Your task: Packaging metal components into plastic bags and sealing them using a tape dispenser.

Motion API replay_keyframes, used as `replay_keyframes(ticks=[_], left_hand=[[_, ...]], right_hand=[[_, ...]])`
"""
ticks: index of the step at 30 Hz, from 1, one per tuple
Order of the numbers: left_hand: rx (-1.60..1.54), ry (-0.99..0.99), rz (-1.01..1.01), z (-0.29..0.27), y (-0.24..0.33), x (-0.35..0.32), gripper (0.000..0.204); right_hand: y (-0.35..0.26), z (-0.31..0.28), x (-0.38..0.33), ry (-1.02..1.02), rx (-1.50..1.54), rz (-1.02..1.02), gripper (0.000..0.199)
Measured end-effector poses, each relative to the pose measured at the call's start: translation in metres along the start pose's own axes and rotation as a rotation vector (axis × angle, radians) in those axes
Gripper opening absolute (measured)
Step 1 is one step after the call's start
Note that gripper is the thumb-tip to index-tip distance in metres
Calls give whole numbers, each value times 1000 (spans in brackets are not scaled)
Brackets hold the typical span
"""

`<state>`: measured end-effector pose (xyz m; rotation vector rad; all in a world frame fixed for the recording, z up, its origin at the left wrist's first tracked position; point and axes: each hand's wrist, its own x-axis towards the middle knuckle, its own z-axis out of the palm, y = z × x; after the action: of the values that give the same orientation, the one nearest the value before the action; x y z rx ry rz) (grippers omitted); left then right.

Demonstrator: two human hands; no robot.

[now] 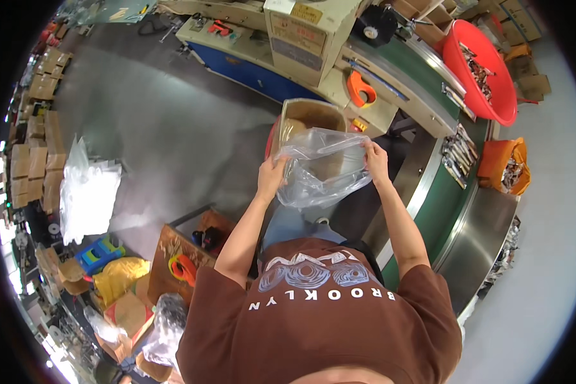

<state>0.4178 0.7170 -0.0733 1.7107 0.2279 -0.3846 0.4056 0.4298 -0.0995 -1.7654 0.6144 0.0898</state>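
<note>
A clear plastic bag (320, 187) is stretched between my two hands at waist height, its mouth spread wide. My left hand (272, 176) is closed on the bag's left edge. On the opposite edge, my right hand (376, 160) pinches the film. Just beyond the bag stands a tan, open-topped bin (313, 110), partly seen through the plastic. What lies at the bottom of the bin is hard to make out.
A green conveyor belt (443, 214) with slim packets (459, 155) runs along my right. Behind it are a red tub (504, 96) and an orange bag (491, 161). A beige machine (301, 38) stands ahead; cartons (37, 160) line the left.
</note>
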Motion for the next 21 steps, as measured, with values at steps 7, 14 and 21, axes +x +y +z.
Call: replay_keyframes(ticks=[7, 14, 21], left_hand=[[295, 239, 69, 17, 5, 144, 30], [400, 37, -384, 7, -74, 224, 38], [-719, -304, -881, -45, -89, 158, 49]], right_hand=[[40, 21, 124, 178, -512, 158, 41], [136, 63, 136, 70, -377, 311, 38], [107, 27, 67, 47, 948, 1021, 46]])
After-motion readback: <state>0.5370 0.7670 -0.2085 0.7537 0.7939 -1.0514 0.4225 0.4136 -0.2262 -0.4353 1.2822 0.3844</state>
